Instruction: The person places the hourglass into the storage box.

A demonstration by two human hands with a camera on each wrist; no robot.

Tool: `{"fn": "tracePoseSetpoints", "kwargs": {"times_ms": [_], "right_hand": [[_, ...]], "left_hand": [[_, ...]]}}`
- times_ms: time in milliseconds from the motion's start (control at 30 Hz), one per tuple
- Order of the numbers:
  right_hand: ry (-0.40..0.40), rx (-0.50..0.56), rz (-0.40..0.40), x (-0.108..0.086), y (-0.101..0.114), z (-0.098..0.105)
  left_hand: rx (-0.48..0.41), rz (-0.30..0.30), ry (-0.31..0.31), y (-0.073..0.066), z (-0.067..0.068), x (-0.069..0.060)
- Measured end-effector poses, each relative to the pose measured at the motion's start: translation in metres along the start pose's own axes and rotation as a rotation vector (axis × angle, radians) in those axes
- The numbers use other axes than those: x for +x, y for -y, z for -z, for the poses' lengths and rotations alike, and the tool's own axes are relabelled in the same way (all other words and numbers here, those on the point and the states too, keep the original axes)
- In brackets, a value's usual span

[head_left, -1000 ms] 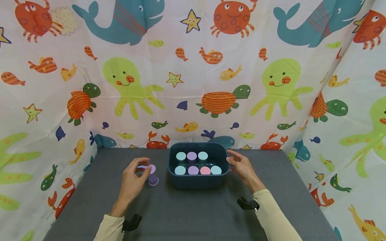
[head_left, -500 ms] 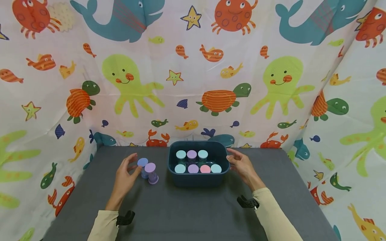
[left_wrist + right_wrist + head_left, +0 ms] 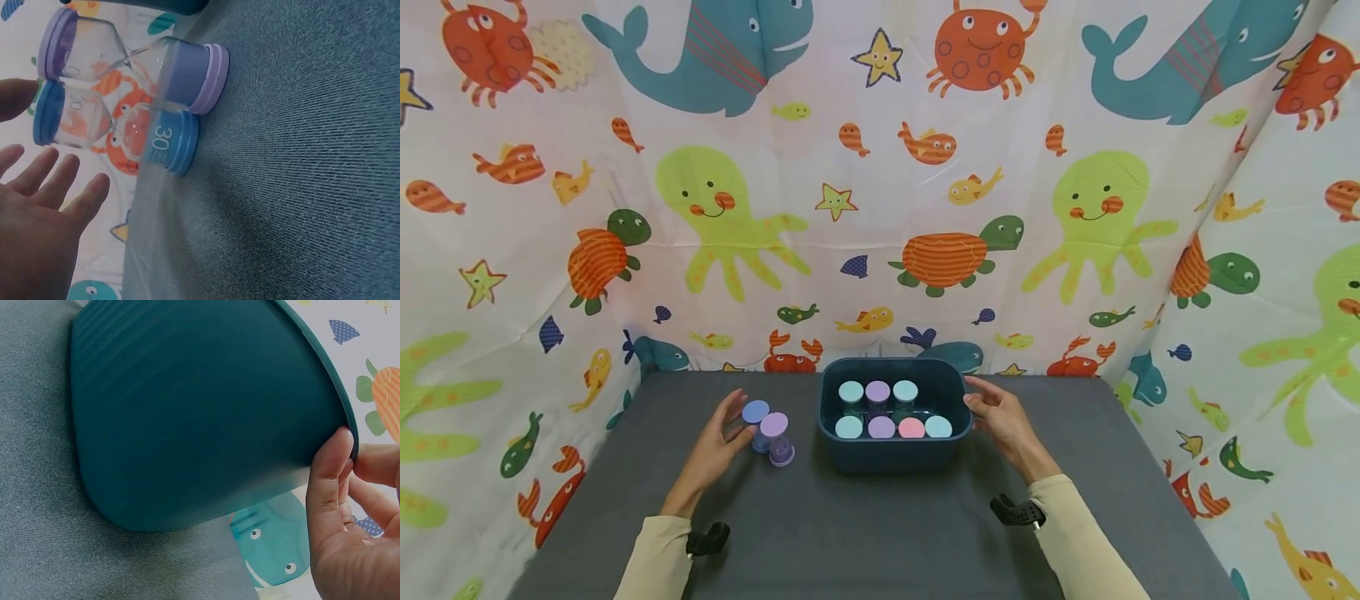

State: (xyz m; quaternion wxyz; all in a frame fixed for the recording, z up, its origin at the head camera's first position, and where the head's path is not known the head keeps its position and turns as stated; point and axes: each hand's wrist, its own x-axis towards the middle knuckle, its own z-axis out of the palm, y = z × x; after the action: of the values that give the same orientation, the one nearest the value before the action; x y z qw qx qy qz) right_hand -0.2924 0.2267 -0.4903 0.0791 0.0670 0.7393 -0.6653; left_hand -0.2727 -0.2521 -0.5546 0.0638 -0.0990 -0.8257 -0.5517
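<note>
Two sand timers stand upright side by side on the grey cloth, left of the dark teal bin [image 3: 891, 457]. One has blue caps and a "30" mark, the blue sand timer [image 3: 169, 140]; the purple sand timer [image 3: 190, 72] is beside it. My left hand [image 3: 711, 450] hovers just left of the blue one, fingers spread and relaxed, thumb near its top cap. Sand lies in the bottom bulbs of both. At the bin's right end, my right hand [image 3: 1007, 425] pinches the rim [image 3: 337, 387] between thumb and fingers.
Inside the bin several sand timers stand in two rows, with light blue, purple and pink caps [image 3: 912, 427]. A curtain [image 3: 865, 167] printed with sea animals hangs behind and at both sides of the cloth-covered table [image 3: 865, 533].
My left hand, which partly covered the blue sand timer a second ago, has drawn back to the left, leaving both timers standing. The right hand keeps its place on the bin.
</note>
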Motion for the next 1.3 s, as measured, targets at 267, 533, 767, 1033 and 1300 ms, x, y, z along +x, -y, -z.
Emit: {"fn": "tracePoseSetpoints", "kwargs": {"times_ms": [267,533,767,1033,1300], "right_hand": [[-0.004,0.017,-0.013,0.001,0.001,0.000],[-0.004,0.007,-0.004,0.002,-0.001,0.000],[-0.008,0.002,-0.007,0.002,-0.002,-0.001],[-0.010,0.006,-0.011,0.002,-0.002,0.001],[-0.005,0.016,-0.009,0.001,-0.002,0.000]], "left_hand": [[-0.025,-0.033,0.048,0.007,0.000,0.008],[0.041,0.013,0.049,0.007,0.002,0.008],[0.015,0.002,0.016,0.010,0.001,0.007],[0.062,0.042,-0.076,0.002,0.003,0.003],[0.166,0.134,-0.161,-0.018,0.021,-0.005]]}}
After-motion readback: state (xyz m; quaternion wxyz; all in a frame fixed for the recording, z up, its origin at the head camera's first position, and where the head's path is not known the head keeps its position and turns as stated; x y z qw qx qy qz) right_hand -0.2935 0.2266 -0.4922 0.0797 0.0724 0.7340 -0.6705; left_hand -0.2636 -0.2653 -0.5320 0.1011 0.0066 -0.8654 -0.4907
